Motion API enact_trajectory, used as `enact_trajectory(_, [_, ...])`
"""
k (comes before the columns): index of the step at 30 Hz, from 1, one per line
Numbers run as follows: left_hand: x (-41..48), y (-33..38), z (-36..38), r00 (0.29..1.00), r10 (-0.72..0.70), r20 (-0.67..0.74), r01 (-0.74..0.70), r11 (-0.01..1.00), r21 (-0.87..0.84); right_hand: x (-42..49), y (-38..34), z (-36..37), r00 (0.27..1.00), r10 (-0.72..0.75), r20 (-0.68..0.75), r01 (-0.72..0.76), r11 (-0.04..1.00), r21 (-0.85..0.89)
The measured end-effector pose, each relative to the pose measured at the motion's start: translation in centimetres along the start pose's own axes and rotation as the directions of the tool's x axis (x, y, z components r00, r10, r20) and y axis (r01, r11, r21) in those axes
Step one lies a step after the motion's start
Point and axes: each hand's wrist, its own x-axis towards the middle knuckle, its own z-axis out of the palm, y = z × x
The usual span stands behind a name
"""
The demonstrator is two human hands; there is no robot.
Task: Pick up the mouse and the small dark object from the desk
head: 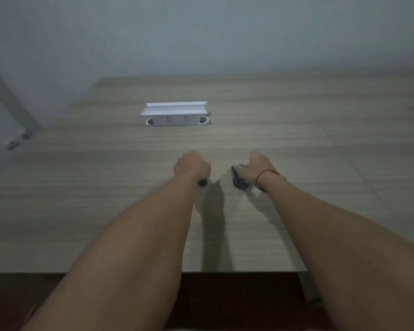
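I see my left hand point(191, 164) curled round a small dark cylindrical object point(202, 182) and my right hand point(257, 166) gripping a blurred, dark glossy object point(239, 179), both over the wood-grain surface point(105, 187). Both sit well nearer than the white boxy socket unit point(175, 114), itself set in that surface.

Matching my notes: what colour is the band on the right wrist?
Red, a thin wrist band, seen in the head view.

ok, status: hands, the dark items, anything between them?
Left hand gripping small dark object. Right hand on dark item, grip unclear. Bare table between them; white socket box well beyond.
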Motion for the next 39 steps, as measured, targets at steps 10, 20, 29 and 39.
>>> enact_trajectory(10, [2.5, -3.6, 8.8, 0.956, -0.068, -0.284, 0.062, 0.998, -0.032, 1.1, 4.1, 9.3, 0.927, -0.015, -0.376, 0.115, 0.963, 0.244])
enact_trajectory(20, [-2.2, -5.9, 10.1, 0.925, 0.01, -0.379, -0.061, 0.99, -0.124, -4.1, 4.1, 10.7, 0.919, -0.092, -0.384, 0.214, 0.933, 0.29])
enact_trajectory(29, [-5.1, -7.8, 7.9, 0.946, 0.028, -0.324, -0.12, 0.956, -0.269, -7.4, 3.7, 11.6, 0.934, -0.106, -0.341, 0.209, 0.936, 0.282])
enact_trajectory(39, [-5.9, -4.7, 6.8, 0.813, 0.166, -0.558, -0.482, 0.729, -0.486, -7.6, 3.7, 12.0, 0.937, -0.19, -0.294, 0.276, 0.918, 0.284])
